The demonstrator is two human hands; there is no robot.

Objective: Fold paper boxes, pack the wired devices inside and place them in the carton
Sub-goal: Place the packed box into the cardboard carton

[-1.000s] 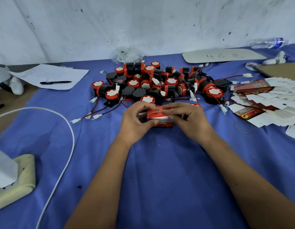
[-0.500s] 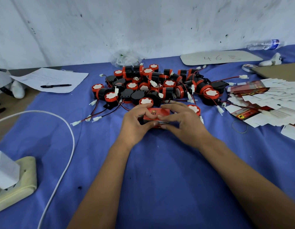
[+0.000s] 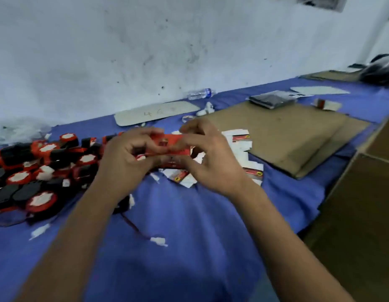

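The red paper box (image 3: 167, 147) is held above the blue cloth (image 3: 189, 236), between both hands. The left hand (image 3: 126, 162) pinches its left end with curled fingers (image 3: 145, 136); the right hand (image 3: 211, 158) pinches its right end, thumb and forefinger closed on the card. The frame is blurred, so the box flaps cannot be told. Left of the left fingers lies the heap of red-and-black wired devices (image 3: 43, 168). Just beyond the right fingers lie flat unfolded boxes (image 3: 241, 144), then brown cardboard sheets (image 3: 294, 136). The carton (image 3: 368, 203) stands far right.
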